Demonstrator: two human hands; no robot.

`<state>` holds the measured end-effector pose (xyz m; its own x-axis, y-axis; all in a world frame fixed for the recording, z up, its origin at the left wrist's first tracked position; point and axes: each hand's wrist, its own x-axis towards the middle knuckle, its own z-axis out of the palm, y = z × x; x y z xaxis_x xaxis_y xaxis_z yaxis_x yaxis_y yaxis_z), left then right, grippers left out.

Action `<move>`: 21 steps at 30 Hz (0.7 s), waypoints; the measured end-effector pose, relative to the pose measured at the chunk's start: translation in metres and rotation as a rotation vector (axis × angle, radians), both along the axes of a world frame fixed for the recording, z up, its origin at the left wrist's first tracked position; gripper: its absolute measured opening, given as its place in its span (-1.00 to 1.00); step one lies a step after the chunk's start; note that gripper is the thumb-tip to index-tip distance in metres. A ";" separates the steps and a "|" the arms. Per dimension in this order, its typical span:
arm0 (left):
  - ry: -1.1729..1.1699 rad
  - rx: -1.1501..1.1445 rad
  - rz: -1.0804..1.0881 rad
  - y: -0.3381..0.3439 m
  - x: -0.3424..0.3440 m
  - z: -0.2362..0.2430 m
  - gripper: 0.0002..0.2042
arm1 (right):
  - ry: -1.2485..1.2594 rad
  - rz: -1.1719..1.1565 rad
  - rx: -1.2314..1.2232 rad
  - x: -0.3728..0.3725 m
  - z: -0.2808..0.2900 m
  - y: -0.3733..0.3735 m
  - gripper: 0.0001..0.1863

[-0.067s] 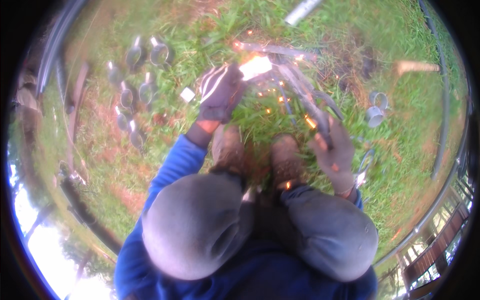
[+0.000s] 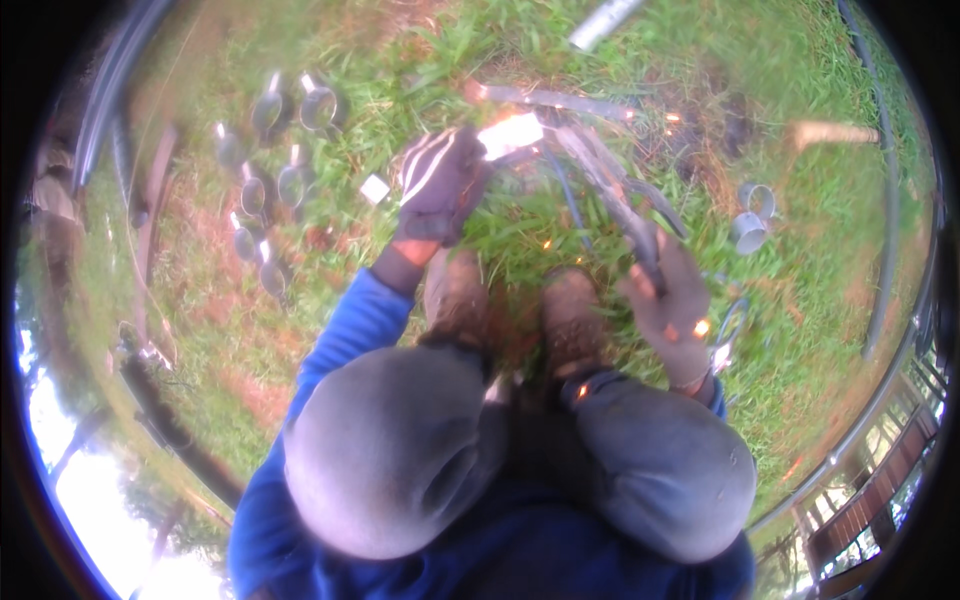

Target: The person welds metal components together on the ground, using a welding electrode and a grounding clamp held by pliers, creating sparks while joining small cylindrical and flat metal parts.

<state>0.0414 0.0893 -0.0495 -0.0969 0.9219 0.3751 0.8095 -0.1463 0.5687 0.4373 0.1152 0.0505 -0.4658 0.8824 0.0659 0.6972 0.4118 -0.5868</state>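
My left hand (image 2: pixel 440 185), in a dark glove with pale stripes, is closed on the near end of a small metal piece (image 2: pixel 510 136) that glares white. Glare hides the piece's exact shape. My right hand (image 2: pixel 672 305), also gloved, is wrapped round the handle of a long dark welding electrode holder (image 2: pixel 615 190). Its far end reaches to the right side of the glowing piece. One orange spark (image 2: pixel 702 327) shows at the back of my right hand, and another (image 2: pixel 583 392) at my right trouser cuff.
Several short metal rings (image 2: pixel 319 108) with tabs lie on the grass at the left; two more rings (image 2: pixel 750 232) lie at the right. A white square (image 2: pixel 375 190) is beside my left hand. A grey bar (image 2: pixel 560 99), a pipe (image 2: pixel 605 24) and a wooden stick (image 2: pixel 835 135) lie beyond.
Most of the sparks below the glowing piece are gone, and a spark now shows on my right glove. Both hands stay in place.
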 end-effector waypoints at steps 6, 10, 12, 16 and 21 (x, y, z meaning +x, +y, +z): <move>-0.188 0.027 0.006 0.002 0.003 0.001 -0.44 | -0.019 -0.005 -0.095 -0.001 0.003 0.000 0.00; 0.006 0.053 0.026 0.002 0.003 0.002 -0.42 | -0.019 0.025 -0.040 -0.004 0.003 0.002 -0.02; -0.024 0.123 0.005 0.003 0.004 0.002 -0.42 | -0.032 0.021 -0.056 -0.004 0.002 0.002 -0.04; -0.030 -0.003 0.033 -0.002 0.002 -0.008 -0.45 | -0.010 0.033 -0.061 -0.002 0.003 0.002 -0.06; 0.039 0.090 0.052 -0.017 -0.011 -0.043 -0.51 | -0.026 0.029 -0.071 -0.001 0.001 0.002 -0.04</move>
